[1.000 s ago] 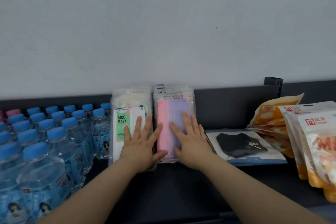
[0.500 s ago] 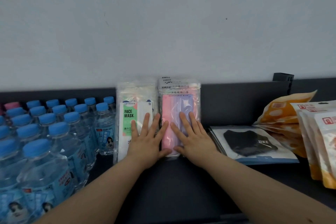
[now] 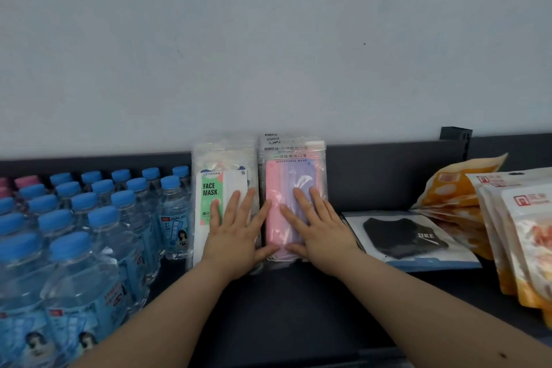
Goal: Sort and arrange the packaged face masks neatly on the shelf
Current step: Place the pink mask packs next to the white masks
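Two stacks of packaged face masks stand side by side against the back of the dark shelf. The left stack has a green and white "FACE MASK" label. The right stack holds pink and lilac masks in clear bags. My left hand lies flat on the left stack with fingers spread, its thumb reaching onto the pink pack. My right hand presses flat on the pink and lilac stack. A black mask in a clear pack lies flat to the right.
Rows of blue-capped water bottles fill the shelf to the left, touching the left mask stack. Orange and white snack bags stand at the right. A grey wall and a window rise behind the shelf.
Both hands stay flat on the two stacks; the packs sit a little more upright and squared together. The camera has shifted slightly, showing the window again.
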